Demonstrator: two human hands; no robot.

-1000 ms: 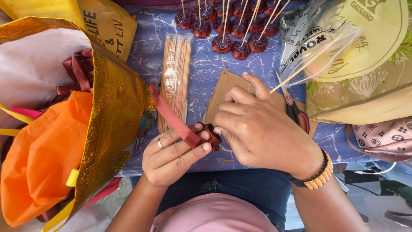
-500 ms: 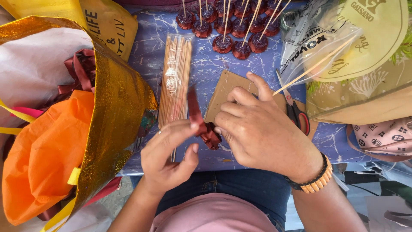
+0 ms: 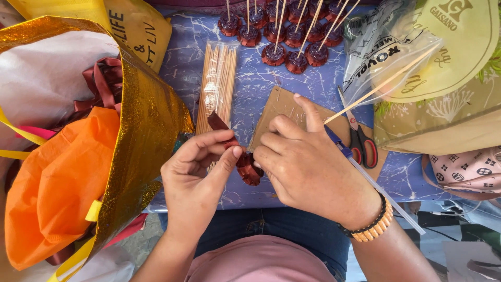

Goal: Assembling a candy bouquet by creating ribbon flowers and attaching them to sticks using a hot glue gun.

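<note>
Both hands are working a dark red ribbon at frame centre, just above the lap. Left hand is pinching the strip w/ thumb & forefinger closed tight on it; right hand is curled narrow, fingertips pressing the folded end. Best to be keeping the strip taut & folds even. Skewer pack is lying upper centre, scissors at right.
</note>
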